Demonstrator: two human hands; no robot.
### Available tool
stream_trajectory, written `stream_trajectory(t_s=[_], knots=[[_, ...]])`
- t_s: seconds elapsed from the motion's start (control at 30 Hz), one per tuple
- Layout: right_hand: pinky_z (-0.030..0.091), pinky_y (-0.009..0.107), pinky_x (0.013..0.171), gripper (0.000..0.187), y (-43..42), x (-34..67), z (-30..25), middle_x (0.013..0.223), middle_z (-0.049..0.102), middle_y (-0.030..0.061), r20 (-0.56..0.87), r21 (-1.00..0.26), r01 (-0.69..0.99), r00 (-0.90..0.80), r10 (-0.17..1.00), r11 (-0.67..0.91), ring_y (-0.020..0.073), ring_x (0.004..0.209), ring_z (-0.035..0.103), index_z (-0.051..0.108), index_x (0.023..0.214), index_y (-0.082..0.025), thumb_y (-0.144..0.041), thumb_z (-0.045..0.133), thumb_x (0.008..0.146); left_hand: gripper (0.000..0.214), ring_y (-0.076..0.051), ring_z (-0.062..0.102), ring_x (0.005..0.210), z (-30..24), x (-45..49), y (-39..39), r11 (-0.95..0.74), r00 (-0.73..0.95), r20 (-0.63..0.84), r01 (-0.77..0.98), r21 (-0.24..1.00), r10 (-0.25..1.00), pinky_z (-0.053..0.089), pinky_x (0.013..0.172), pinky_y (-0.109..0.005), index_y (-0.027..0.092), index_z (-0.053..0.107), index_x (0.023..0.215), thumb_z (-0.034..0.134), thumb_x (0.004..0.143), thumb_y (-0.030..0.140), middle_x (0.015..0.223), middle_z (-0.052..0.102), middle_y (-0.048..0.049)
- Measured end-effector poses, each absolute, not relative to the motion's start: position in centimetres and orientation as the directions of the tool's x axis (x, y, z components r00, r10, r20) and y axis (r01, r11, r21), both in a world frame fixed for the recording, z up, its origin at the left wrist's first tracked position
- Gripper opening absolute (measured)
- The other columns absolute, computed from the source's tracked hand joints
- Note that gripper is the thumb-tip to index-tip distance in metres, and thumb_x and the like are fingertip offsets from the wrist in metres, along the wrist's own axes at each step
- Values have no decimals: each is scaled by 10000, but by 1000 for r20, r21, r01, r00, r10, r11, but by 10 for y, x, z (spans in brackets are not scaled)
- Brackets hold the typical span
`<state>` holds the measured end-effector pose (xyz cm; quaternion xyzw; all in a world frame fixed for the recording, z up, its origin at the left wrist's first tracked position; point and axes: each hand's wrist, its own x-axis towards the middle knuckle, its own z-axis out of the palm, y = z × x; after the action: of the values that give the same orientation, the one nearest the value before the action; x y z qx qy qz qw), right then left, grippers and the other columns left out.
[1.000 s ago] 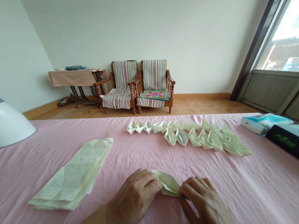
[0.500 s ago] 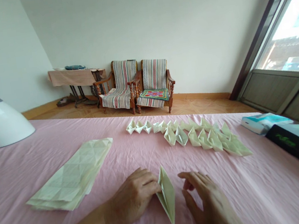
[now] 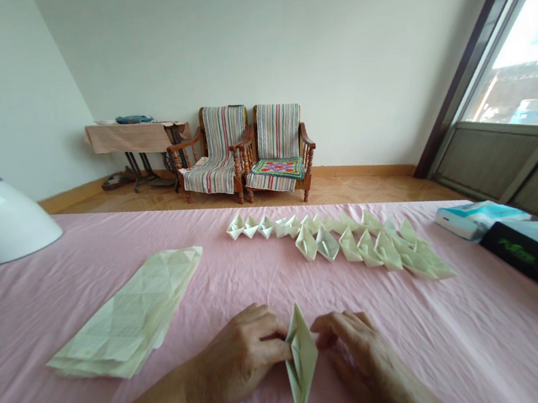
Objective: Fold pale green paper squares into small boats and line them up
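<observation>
A pale green folded paper boat [image 3: 302, 358] stands on the pink cloth in front of me, narrow and pointed at both ends, with a fold showing inside. My left hand [image 3: 243, 347] pinches its left side between thumb and fingers. At the right edge is my right hand [image 3: 365, 355], its fingers curled and the fingertips against the paper; its thumb is partly blurred. Beyond my hands stand rows of similar paper boats [image 3: 367, 249]. To the left lies a stack of creased pale green paper sheets [image 3: 129, 313].
A white object with a grey band [image 3: 3, 214] stands at the far left of the cloth. At the right lie a black box [image 3: 537, 269] and a blue-and-white pack [image 3: 478, 217]. Two wooden armchairs [image 3: 270, 141] and a cloth-covered side table [image 3: 133, 137] stand by the wall.
My right hand has moved left and its fingers have come together at the boat's right edge. The boat has tilted slightly, its near tip shifting left.
</observation>
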<state>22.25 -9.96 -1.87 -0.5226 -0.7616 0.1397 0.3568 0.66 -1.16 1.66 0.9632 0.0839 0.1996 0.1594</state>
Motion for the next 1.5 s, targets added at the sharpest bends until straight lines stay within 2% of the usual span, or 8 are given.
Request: stream_trajectory(t_s=[0.1, 0.33, 0.5, 0.73, 0.97, 1.13, 1.33, 1.5], knots=[[345, 291, 737, 368, -99, 223, -20, 883, 640, -39, 387, -595, 690, -203, 899, 412, 165, 816, 565, 525, 1003, -253, 36, 482, 779, 269, -187, 585, 900, 16, 7, -12, -938, 908, 356, 100, 333, 223, 438, 833, -307, 215, 654, 1049, 469, 946, 48, 1019, 669, -53], [342, 315, 745, 232, -100, 222, -9, 865, 634, -10, 332, -497, 744, -313, 890, 447, 181, 818, 561, 614, 960, -259, -58, 540, 869, 215, -189, 558, 871, 12, 6, -12, -950, 916, 334, 123, 288, 220, 432, 817, -315, 177, 641, 974, 459, 951, 65, 984, 651, -64], [351, 295, 725, 171, -98, 222, -14, 836, 633, -23, 387, -521, 700, -317, 866, 489, 151, 785, 569, 660, 913, -277, -119, 603, 885, 199, -182, 561, 880, 13, 6, -12, -952, 917, 339, 111, 286, 209, 424, 814, -304, 195, 654, 997, 496, 950, 82, 998, 661, -49], [363, 296, 714, 225, -98, 223, -21, 823, 644, -22, 467, -488, 701, -293, 834, 520, 149, 768, 572, 703, 954, -330, -133, 630, 875, 201, -183, 568, 873, 16, 6, -11, -946, 927, 308, 115, 303, 212, 426, 810, -295, 182, 653, 960, 482, 952, 77, 974, 662, -53], [373, 290, 710, 227, -98, 223, -15, 826, 646, -22, 450, -439, 730, -326, 832, 524, 148, 769, 583, 702, 957, -320, -122, 640, 864, 247, -185, 562, 872, 18, 6, -10, -944, 930, 311, 93, 316, 195, 442, 814, -300, 192, 637, 1011, 413, 975, 94, 983, 656, -60], [388, 299, 721, 236, -99, 222, -14, 834, 636, -16, 431, -437, 751, -308, 848, 495, 157, 774, 579, 700, 939, -312, -101, 642, 852, 244, -199, 556, 871, 19, 5, -10, -949, 941, 284, 94, 302, 184, 446, 820, -321, 174, 614, 978, 407, 938, 50, 986, 636, -75], [394, 303, 757, 187, -100, 223, -16, 882, 633, -6, 375, -455, 756, -317, 871, 471, 163, 830, 571, 677, 899, -293, -135, 579, 901, 212, -204, 541, 855, 19, 4, -11, -953, 942, 284, 94, 289, 179, 442, 806, -327, 175, 587, 960, 439, 896, 37, 967, 613, -75], [395, 306, 688, 214, -103, 220, -16, 826, 623, 7, 443, -449, 760, -268, 856, 470, 179, 764, 571, 608, 968, -245, -95, 541, 831, 199, -197, 532, 836, 12, 2, -10, -940, 920, 325, 109, 323, 219, 426, 805, -329, 171, 569, 930, 437, 903, 25, 942, 604, -67]])
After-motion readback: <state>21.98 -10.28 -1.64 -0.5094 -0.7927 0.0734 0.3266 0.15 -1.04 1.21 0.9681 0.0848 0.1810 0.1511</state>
